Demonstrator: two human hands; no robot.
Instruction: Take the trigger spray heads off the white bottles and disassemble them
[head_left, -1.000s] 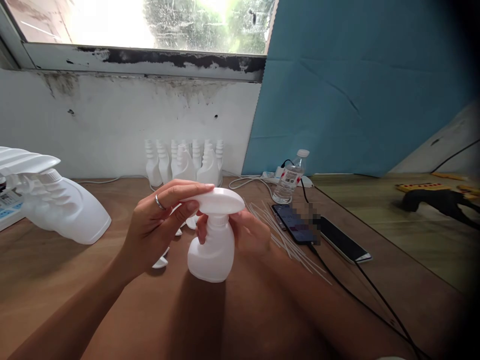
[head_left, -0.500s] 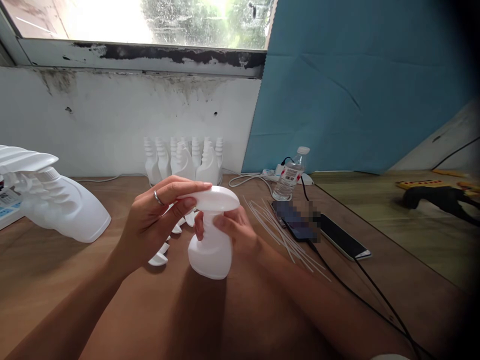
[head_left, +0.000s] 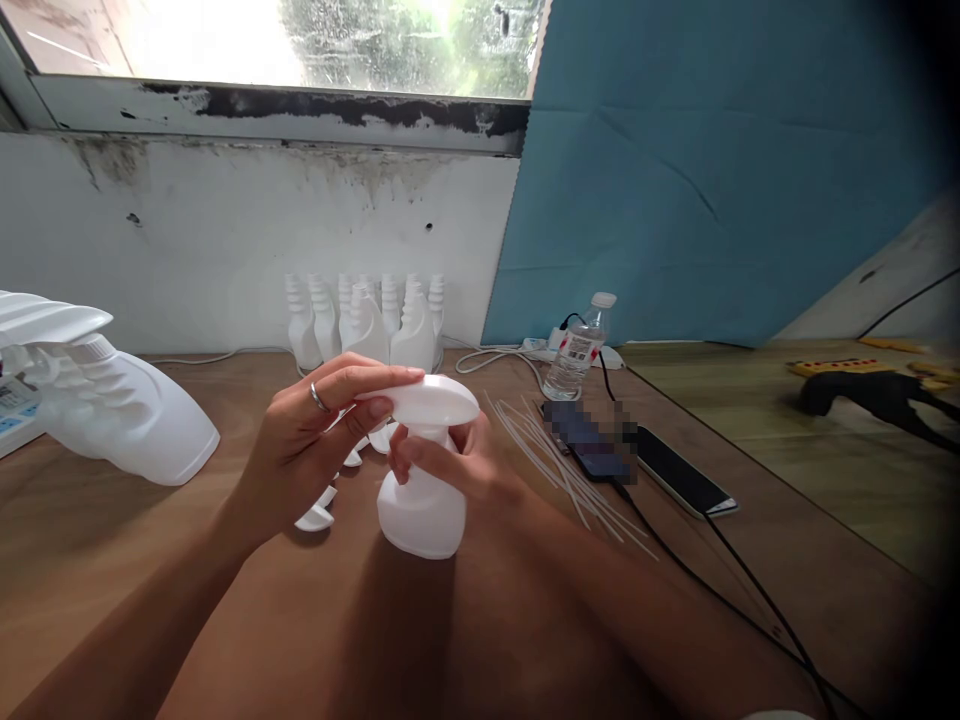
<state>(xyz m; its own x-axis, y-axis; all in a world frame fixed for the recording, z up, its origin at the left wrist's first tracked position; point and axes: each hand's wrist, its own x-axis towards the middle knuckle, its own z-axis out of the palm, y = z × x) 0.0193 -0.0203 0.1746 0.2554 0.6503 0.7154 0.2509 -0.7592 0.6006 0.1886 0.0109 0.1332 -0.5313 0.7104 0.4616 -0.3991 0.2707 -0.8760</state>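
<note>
A white spray bottle [head_left: 424,515] is held in front of me above the brown table, its base toward me. My left hand [head_left: 330,425], with a ring on one finger, pinches the white spray head [head_left: 435,400] at the bottle's top between thumb and fingers. Around the neck just below the head, my right hand [head_left: 469,460] is closed, its thumb across the near side. Behind my hands lie several white plastic pieces [head_left: 316,515], partly hidden by them.
Several white bottles [head_left: 367,325] stand along the wall. Finished-looking spray bottles [head_left: 142,410] lie at the left. Thin white tubes [head_left: 566,480], two phones [head_left: 686,470], black cables and a water bottle [head_left: 581,350] are at the right.
My right thumb has shifted left across the bottle's neck, and the right fingers have moved slightly. My left hand keeps its hold on the spray head.
</note>
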